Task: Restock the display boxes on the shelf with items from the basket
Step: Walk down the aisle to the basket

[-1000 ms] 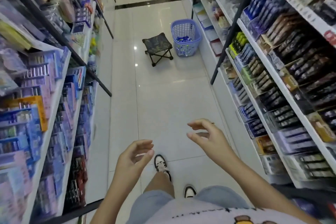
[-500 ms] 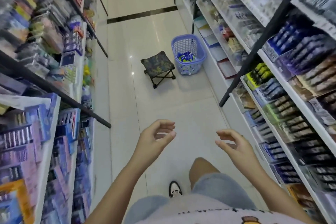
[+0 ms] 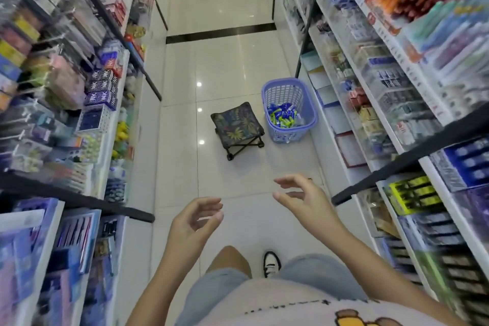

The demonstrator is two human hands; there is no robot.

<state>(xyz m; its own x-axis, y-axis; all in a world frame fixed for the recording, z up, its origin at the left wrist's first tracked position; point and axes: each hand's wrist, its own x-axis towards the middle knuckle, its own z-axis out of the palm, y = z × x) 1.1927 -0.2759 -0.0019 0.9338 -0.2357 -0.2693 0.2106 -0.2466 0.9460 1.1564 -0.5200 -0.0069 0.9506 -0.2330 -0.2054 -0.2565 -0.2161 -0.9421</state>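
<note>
The floor (image 3: 225, 66) runs as an aisle between the left shelving (image 3: 113, 124) and the right shelving (image 3: 412, 69). Ahead, the basket (image 3: 280, 91) stands on the floor at the foot of the right shelving, with packets (image 3: 281, 115) lying in it. The stool (image 3: 236, 123) stands just left of the basket. Nearer, the left hand (image 3: 190, 222) and right hand (image 3: 304, 198) hang apart above the floor.

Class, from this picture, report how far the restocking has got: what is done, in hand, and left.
Done: nothing that shows. In hand: nothing; the left hand and right hand are empty, fingers loosely curled. Left: the purple basket on the floor beside the folding stool holds blue and green packets.
</note>
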